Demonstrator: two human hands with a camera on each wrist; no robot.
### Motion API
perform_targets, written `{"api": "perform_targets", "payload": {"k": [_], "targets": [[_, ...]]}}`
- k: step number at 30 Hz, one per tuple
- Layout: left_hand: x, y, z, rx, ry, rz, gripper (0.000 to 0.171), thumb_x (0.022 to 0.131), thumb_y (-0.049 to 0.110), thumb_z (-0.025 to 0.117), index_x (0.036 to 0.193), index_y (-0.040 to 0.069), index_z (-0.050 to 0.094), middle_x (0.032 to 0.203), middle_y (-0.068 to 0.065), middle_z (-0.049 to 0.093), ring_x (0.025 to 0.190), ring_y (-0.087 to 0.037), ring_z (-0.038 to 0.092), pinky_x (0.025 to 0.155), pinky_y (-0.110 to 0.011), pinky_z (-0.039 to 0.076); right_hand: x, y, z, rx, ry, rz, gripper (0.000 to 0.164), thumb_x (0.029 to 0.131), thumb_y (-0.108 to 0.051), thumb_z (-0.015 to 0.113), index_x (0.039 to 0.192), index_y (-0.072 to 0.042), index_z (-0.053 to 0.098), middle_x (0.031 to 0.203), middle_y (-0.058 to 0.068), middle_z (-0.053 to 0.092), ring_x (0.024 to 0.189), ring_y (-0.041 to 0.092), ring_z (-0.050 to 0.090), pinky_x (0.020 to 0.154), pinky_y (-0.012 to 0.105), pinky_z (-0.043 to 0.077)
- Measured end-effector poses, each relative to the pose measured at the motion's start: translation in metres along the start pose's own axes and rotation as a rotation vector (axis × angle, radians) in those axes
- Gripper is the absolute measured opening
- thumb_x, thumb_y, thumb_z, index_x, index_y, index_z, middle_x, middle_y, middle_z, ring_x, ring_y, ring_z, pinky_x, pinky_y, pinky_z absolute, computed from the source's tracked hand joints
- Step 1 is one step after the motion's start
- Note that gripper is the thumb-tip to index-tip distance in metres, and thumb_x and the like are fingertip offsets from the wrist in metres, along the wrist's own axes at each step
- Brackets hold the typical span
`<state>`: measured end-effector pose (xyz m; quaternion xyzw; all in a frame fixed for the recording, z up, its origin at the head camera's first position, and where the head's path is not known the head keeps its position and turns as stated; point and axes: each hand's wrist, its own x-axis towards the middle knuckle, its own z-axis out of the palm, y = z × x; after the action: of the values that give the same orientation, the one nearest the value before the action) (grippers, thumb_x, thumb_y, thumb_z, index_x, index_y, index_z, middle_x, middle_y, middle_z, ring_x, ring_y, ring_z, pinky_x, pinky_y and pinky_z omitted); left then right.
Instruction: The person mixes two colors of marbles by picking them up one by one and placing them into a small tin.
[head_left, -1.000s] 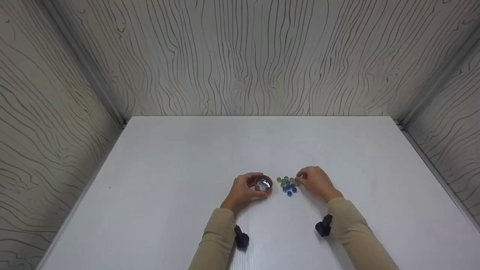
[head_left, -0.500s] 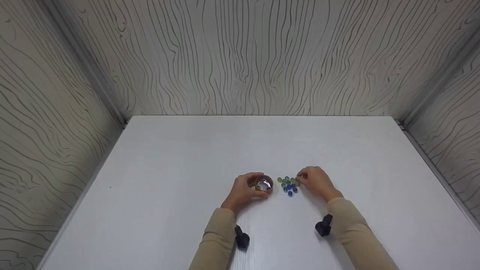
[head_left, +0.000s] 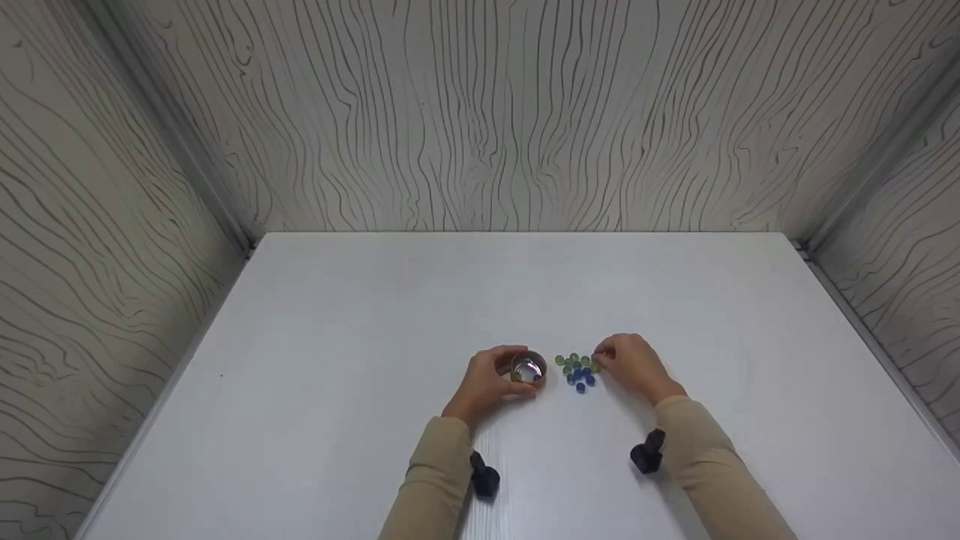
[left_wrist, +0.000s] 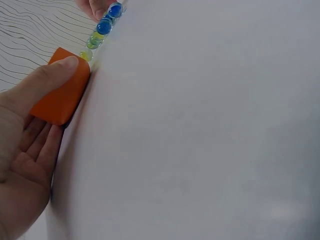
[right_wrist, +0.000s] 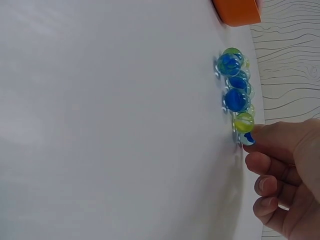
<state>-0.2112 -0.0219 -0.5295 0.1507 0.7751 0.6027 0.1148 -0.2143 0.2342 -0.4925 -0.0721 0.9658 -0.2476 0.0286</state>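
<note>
In the head view my left hand (head_left: pixel 484 382) grips a small round cup (head_left: pixel 529 367), its thumb and fingers around the near, left and far sides. The cup is orange (left_wrist: pixel 67 97) outside and shiny inside, with a blue marble and a yellowish one visible in it. To its right lies a cluster of glass marbles (head_left: pixel 577 373), blue and yellow-green. My right hand (head_left: pixel 634 367) is at the cluster's right edge. In the right wrist view its thumb and fingertip pinch a clear marble with blue (right_wrist: pixel 246 138), partly hidden, beside a yellow marble (right_wrist: pixel 244 122); the remaining fingers are curled loosely.
A white table (head_left: pixel 360 322) lies under everything. Patterned panels (head_left: pixel 480 112) stand behind it and on both sides. Black wrist cameras (head_left: pixel 485 480) hang from the inner side of both beige sleeves (head_left: pixel 435 465).
</note>
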Motion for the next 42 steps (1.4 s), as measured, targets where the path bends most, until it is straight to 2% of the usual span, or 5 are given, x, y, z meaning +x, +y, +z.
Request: {"api": "perform_targets", "payload": {"k": [9,17,26,32,42], "targets": [[-0.0004,0.0011,0.0014,-0.013,0.008,-0.002,0.065,0.068,0.001,0.084,0.127,0.0,0.059,0.127,-0.02,0.064,0.125,-0.031,0.059,0.106,-0.028,0.05,0.0001,0.0014,-0.0003,0.003,0.003,0.004,0.015,0.089,-0.009,0.064,0.096,-0.001,0.074,0.1,0.017,0.073,0.098,0.033,0.067,0.092,0.049,0.054],[-0.0002,0.0016,0.0007,-0.007,0.005,-0.004,0.063,0.068,-0.001,0.083,0.127,0.0,0.06,0.127,-0.02,0.064,0.124,-0.032,0.059,0.106,-0.028,0.051,-0.002,0.0013,-0.0034,-0.008,-0.007,0.012,0.015,0.09,-0.01,0.063,0.097,-0.002,0.074,0.098,0.015,0.072,0.091,0.027,0.065,0.085,0.046,0.054],[0.0009,-0.0009,0.0011,0.007,0.007,0.021,0.062,0.068,0.001,0.083,0.126,-0.001,0.059,0.126,-0.021,0.064,0.124,-0.032,0.06,0.105,-0.028,0.051,-0.0034,0.0022,-0.0043,0.001,0.017,0.0,0.013,0.088,-0.008,0.064,0.094,-0.002,0.074,0.087,0.011,0.069,0.08,0.019,0.058,0.073,0.035,0.05],[0.0017,0.0003,0.0007,0.005,0.004,0.022,0.063,0.068,0.0,0.083,0.126,-0.002,0.059,0.126,-0.021,0.064,0.124,-0.032,0.059,0.104,-0.024,0.051,-0.0044,0.0005,-0.0052,0.008,0.027,-0.006,0.013,0.088,-0.008,0.064,0.094,-0.002,0.074,0.085,0.01,0.068,0.078,0.017,0.057,0.07,0.031,0.047],[0.0015,-0.0005,0.0003,0.007,0.0,0.029,0.062,0.068,0.0,0.083,0.126,-0.002,0.059,0.127,-0.022,0.063,0.124,-0.033,0.059,0.104,-0.027,0.051,-0.0056,-0.0031,-0.0061,0.01,0.046,-0.034,0.012,0.088,-0.008,0.065,0.094,-0.003,0.074,0.083,0.008,0.068,0.075,0.015,0.055,0.067,0.028,0.045]]}}
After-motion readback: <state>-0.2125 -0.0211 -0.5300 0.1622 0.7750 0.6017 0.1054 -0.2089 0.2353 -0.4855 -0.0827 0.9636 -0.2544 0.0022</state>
